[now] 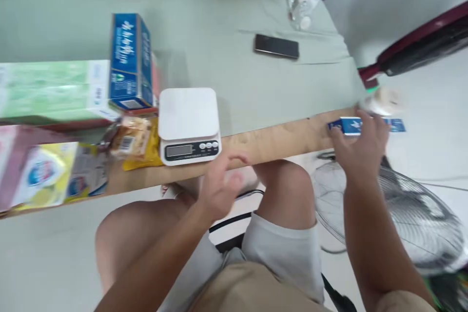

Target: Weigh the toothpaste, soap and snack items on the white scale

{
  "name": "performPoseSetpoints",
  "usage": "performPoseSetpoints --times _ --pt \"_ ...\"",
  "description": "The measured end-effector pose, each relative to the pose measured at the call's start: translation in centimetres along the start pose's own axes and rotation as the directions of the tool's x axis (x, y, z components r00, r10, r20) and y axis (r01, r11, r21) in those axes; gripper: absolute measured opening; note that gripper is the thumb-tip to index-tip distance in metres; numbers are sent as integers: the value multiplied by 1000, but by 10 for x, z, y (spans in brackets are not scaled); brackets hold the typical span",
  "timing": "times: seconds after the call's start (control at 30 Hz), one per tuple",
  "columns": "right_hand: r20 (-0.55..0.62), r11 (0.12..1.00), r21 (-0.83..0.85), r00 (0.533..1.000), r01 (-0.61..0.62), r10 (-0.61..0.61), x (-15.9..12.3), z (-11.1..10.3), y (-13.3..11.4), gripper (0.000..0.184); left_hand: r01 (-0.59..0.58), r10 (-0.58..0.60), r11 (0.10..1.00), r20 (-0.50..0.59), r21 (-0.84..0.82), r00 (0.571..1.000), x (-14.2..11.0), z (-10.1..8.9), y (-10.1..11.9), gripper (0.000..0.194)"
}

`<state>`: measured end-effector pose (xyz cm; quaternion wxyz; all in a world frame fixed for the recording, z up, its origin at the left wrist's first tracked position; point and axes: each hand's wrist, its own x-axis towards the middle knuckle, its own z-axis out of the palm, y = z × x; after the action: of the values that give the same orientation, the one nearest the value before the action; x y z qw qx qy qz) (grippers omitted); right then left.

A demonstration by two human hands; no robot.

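My right hand (360, 148), at the table's right end, is closed around a narrow blue-and-white box (351, 126). Its thumb lies at the left end and the other fingers pass over the top, covering the middle. Just behind those fingers is a blurred white round thing (385, 101). My left hand (224, 185) hovers over my lap with fingers apart and slightly curled, holding nothing. Nearest to it is a white digital kitchen scale (188, 114), with no object on its platform. The scale's display shows no readable digits.
Left of the scale are a tall blue carton (124, 58), a long green-and-white pack (54, 87), a snack packet (130, 136) and a yellow-and-white pack (46, 173). A phone (277, 46) and a plastic bottle (302, 9) lie farther back. A fan (413, 209) stands below right.
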<state>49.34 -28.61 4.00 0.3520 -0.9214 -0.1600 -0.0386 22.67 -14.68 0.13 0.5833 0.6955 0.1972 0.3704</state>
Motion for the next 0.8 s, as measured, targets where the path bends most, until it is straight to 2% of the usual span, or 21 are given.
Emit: performPoseSetpoints --times 0.03,0.1,0.13,0.2,0.3,0.47,0.57,0.67,0.73,0.8 --pt "-11 997 -73 1000 26 -27 2 -2 16 62 31 -32 999 134 5 990 -3 15 -3 25" --pt "11 983 -167 997 81 -81 3 -2 42 64 47 -39 999 351 -14 936 -3 43 -3 26" --pt "15 978 -185 995 96 -95 4 0 53 62 45 -24 998 415 -42 910 0 54 -1 26" --pt "12 973 -198 993 118 -118 6 7 71 60 56 -5 994 472 -95 882 7 72 1 24" --pt "-23 975 -179 990 134 -140 13 18 94 59 90 -26 990 491 -108 871 19 87 1 20" --pt "-97 974 -138 976 179 -193 24 34 124 52 49 -8 996 454 -79 891 32 97 -10 15" --pt "-129 968 -138 966 208 -226 24 38 130 45 3 17 999 429 -46 903 36 99 -18 14" --pt "-151 959 -142 953 244 -264 18 31 124 47 -48 49 999 408 -12 912 40 98 -21 12" --pt "-194 938 -147 920 315 -339 11 19 115 53 -104 101 995 377 -13 921 43 94 -16 11" --pt "-265 873 -164 832 460 -488 5 7 104 55 -184 182 983 301 -21 936 48 84 -5 11"
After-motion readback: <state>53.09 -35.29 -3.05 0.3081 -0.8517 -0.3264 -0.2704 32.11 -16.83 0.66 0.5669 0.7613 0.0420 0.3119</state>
